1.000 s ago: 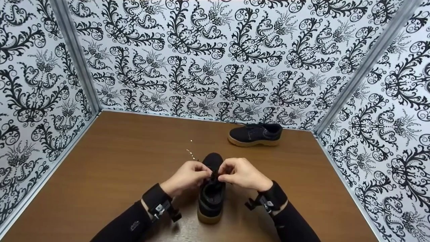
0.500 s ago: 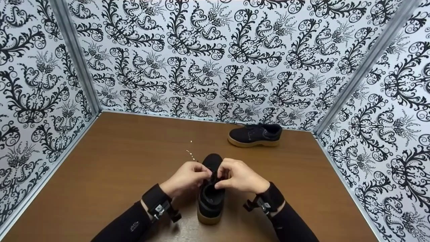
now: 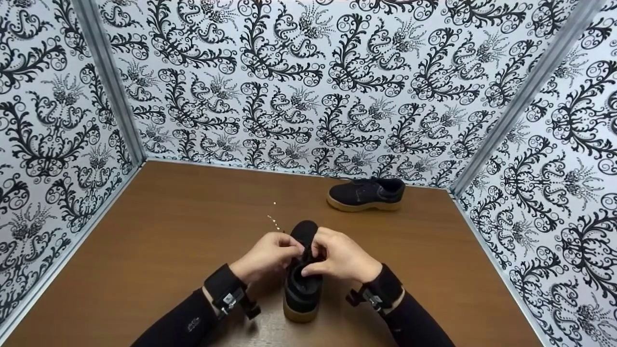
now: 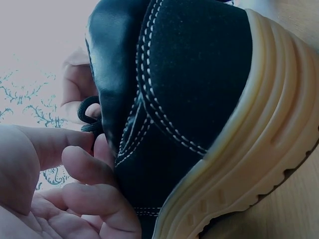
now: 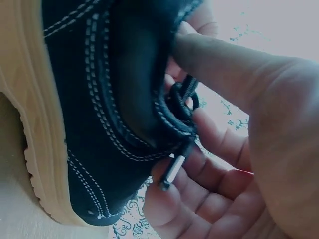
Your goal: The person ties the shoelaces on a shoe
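Note:
A black shoe (image 3: 302,291) with a tan sole stands on the table, toe pointing away from me, between my hands. My left hand (image 3: 267,255) is at its left side, pinching the black shoelace (image 4: 89,112) between thumb and index finger near the top of the lacing. On the right, my right hand (image 3: 344,255) has its thumb (image 5: 219,57) at the shoe's opening. Its other fingers curl round the lace, whose metal-tipped end (image 5: 174,169) lies against them. A loop of lace shows between thumb and fingers; the rest of the lacing is hidden.
A second black shoe (image 3: 364,195) with a tan sole lies farther back on the right of the brown table (image 3: 193,207), toe to the left. Patterned walls (image 3: 289,86) enclose the table at the back and sides. Small bright spots (image 3: 274,221) show left of the near shoe's toe.
My right hand has shifted back toward the shoe's opening, its thumb spreading away from the index finger. The left hand and both shoes have stayed in place.

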`<control>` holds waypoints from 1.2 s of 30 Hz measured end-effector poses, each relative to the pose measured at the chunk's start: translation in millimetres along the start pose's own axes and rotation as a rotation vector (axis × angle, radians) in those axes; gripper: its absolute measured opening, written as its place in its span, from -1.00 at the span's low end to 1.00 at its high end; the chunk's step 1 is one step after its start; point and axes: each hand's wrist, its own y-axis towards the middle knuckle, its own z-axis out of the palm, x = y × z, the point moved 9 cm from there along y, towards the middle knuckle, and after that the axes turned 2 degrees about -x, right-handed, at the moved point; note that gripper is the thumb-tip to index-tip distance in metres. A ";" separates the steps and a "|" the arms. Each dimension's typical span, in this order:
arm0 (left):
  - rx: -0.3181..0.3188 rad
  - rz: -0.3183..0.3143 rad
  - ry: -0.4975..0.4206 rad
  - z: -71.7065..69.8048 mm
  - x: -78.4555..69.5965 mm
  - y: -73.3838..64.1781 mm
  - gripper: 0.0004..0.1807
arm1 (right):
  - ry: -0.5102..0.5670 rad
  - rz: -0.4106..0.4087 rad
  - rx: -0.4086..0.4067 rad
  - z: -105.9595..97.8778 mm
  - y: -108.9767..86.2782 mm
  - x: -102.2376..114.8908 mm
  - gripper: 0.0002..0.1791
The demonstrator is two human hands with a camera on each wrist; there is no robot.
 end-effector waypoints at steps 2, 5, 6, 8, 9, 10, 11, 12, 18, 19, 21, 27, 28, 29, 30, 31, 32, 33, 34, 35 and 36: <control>0.000 -0.003 0.000 -0.2 0.7 0.1 -0.84 | -0.035 -0.008 -0.020 -0.5 -0.1 2.4 -0.44; 0.001 -0.007 -0.006 -0.5 1.6 0.4 -0.83 | -0.076 -0.015 -0.048 -2.2 -0.4 5.0 -0.43; 0.003 -0.010 -0.011 -0.6 2.0 0.4 -0.83 | -0.085 -0.017 -0.055 -2.9 -0.5 5.6 -0.44; 0.005 -0.016 -0.021 -0.6 2.9 0.7 -0.84 | -0.098 -0.023 -0.065 -3.9 -0.8 6.4 -0.45; 0.006 -0.018 -0.026 -0.6 3.2 0.8 -0.83 | -0.102 -0.028 -0.069 -4.6 -0.9 6.7 -0.47; 0.006 -0.021 -0.031 -0.6 3.3 0.8 -0.83 | -0.105 -0.033 -0.075 -5.3 -1.1 6.9 -0.49; 0.006 -0.023 -0.034 -0.6 3.5 0.8 -0.83 | -0.106 -0.040 -0.082 -6.3 -1.2 7.4 -0.51; 0.006 -0.020 -0.035 -0.5 3.4 0.9 -0.83 | -0.103 -0.052 -0.089 -7.5 -1.5 8.3 -0.53; 0.012 0.006 -0.033 0.1 2.8 1.4 -0.82 | -0.069 -0.107 -0.129 -13.0 -2.1 10.9 -0.70; 0.012 0.007 -0.033 0.1 2.9 1.5 -0.83 | -0.063 -0.107 -0.131 -13.3 -2.0 10.2 -0.72; 0.014 0.008 -0.034 0.0 3.1 1.8 -0.84 | -0.046 -0.102 -0.132 -13.7 -1.9 8.2 -0.75; 0.020 0.015 -0.041 -0.9 0.5 1.0 -0.85 | 0.160 0.002 -0.061 -12.6 0.0 -6.3 -0.85; 0.020 0.022 -0.037 -1.1 -0.6 0.8 -0.85 | 0.203 0.036 -0.045 -11.9 0.2 -10.7 -0.86; 0.020 0.031 -0.029 -1.5 -1.8 0.6 -0.85 | 0.247 0.073 -0.030 -11.0 0.1 -15.4 -0.87; 0.018 0.039 -0.023 -1.8 -3.0 0.3 -0.85 | 0.288 0.111 -0.015 -10.0 -0.1 -20.2 -0.88; 0.016 0.048 -0.014 -2.2 -4.3 0.1 -0.85 | 0.317 0.143 -0.005 -9.3 -0.3 -24.6 -0.88; 0.012 0.058 -0.002 -2.7 -5.8 -0.2 -0.86 | 0.351 0.173 0.007 -8.2 -0.9 -28.9 -0.88; 0.006 0.062 0.006 -3.3 -7.0 -0.5 -0.86 | 0.376 0.199 0.016 -7.4 -1.3 -32.6 -0.88; -0.002 0.065 0.015 -4.0 -8.2 -0.9 -0.87 | 0.404 0.219 0.021 -6.8 -1.7 -36.0 -0.88; -0.011 0.071 0.023 -4.8 -9.6 -1.1 -0.88 | 0.435 0.235 0.028 -5.9 -2.0 -38.9 -0.87; -0.020 0.073 0.026 -5.6 -10.5 -1.3 -0.89 | 0.461 0.247 0.031 -5.2 -2.4 -41.5 -0.86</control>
